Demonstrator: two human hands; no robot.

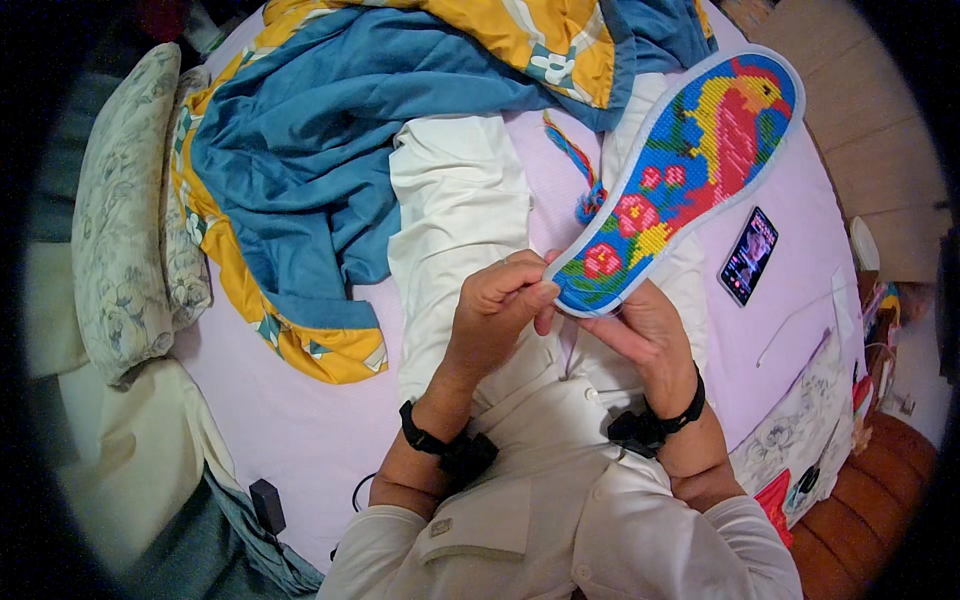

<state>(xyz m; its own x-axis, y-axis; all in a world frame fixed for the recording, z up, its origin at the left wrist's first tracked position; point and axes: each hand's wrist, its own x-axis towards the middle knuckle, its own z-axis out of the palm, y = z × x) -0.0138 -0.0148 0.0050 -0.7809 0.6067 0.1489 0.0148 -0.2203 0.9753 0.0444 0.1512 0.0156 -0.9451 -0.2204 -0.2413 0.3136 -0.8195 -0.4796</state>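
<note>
An embroidered insole (640, 215), stitched with a red and yellow bird and pink flowers on blue, is tilted up above my lap. My right hand (648, 335) grips its narrow end from beneath, with the thumb along the lower edge. At the left side of that same end, my left hand (497, 315) is closed in a pinch against the pale border. Whether a needle or thread sits between those fingertips is too small to make out. Beyond the insole's left edge, a bundle of multicoloured thread (590, 203) lies between my white-trousered legs.
A lit phone (748, 256) rests on the lilac bed sheet (290, 430) to the right. Ahead and left spreads a blue and yellow blanket (300, 170). Patterned pillows (125, 215) line the left side. A small black box (267, 506) stands at lower left.
</note>
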